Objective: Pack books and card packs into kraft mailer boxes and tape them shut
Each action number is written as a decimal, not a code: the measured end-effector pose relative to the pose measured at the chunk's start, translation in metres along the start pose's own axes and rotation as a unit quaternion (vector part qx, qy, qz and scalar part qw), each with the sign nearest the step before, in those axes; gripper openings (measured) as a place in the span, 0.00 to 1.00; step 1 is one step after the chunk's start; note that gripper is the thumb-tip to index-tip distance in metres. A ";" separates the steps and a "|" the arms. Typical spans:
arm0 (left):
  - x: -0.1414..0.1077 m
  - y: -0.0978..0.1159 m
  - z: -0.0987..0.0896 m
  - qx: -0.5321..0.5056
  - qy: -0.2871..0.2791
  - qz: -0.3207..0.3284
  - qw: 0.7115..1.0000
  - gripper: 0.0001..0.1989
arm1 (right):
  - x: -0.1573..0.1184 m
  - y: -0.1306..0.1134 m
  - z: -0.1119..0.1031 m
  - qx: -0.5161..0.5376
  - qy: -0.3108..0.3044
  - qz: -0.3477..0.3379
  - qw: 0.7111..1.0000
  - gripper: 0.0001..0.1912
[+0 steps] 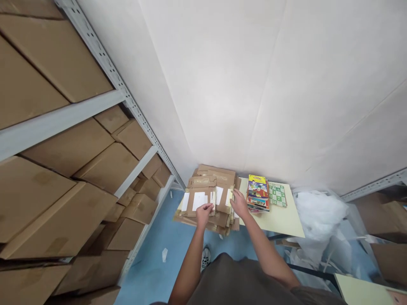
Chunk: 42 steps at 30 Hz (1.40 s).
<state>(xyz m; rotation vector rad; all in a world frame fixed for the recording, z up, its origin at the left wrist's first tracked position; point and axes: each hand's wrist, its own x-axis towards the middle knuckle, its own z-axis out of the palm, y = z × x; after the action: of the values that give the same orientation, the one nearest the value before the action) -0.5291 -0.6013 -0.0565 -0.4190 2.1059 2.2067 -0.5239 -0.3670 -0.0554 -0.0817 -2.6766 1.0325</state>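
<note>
Some cardboard (202,182) lies under pinched left fingers (208,207) and curved right fingers (235,197), grip unclear.

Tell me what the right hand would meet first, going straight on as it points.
The right hand points up and leftward in the picture, so most likely the cardboard stack, right at its fingertips. Depth is unclear; they may already touch.

No wording can be read for certain: the title on the yellow-topped book (257,187) and the figures on the green-and-white card (277,195), toward the bench's (289,220) far edge, blur, as do the white labels (199,200) on the cardboard pile (201,181).
</note>
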 end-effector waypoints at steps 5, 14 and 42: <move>0.041 0.010 -0.040 0.060 0.032 0.003 0.998 0.25 | 0.012 -0.033 0.041 -0.026 -0.020 0.004 0.999 0.27; 0.094 -0.008 -0.095 0.018 -0.022 -0.006 1.000 0.20 | 0.010 -0.070 0.110 -0.072 -0.146 0.106 0.981 0.29; 0.130 -0.021 -0.092 0.144 -0.126 0.043 0.981 0.21 | -0.022 -0.045 0.127 -0.119 -0.109 0.186 0.969 0.39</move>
<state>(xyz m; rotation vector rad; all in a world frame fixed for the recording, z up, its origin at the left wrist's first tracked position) -0.6348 -0.7092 -0.1108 -0.0262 2.2852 1.8338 -0.5346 -0.4863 -0.1203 -0.5704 -3.0522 0.8504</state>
